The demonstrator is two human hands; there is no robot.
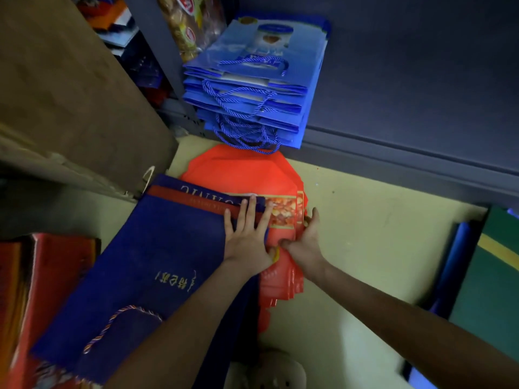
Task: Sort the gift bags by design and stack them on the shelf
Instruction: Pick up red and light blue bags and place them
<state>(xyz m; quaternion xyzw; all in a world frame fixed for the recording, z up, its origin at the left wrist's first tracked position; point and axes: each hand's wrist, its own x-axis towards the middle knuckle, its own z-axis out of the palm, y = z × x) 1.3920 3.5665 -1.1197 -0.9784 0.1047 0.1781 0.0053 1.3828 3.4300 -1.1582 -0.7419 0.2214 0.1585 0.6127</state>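
Navy bags point(157, 248), on the floor point(365, 220) below the blue stack point(252, 80) on the shelf point(407, 80), are pinned by the flat left hand point(247, 237), likely so the right hand point(304, 240), pinching the red bags point(244, 169), can separate the designs.

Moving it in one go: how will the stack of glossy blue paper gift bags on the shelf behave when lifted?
The stack of glossy blue paper gift bags will likely slide apart: its layers lie staggered. Flat and thin, it probably sags unless supported underneath. Its dangling blue cord handles may snag.
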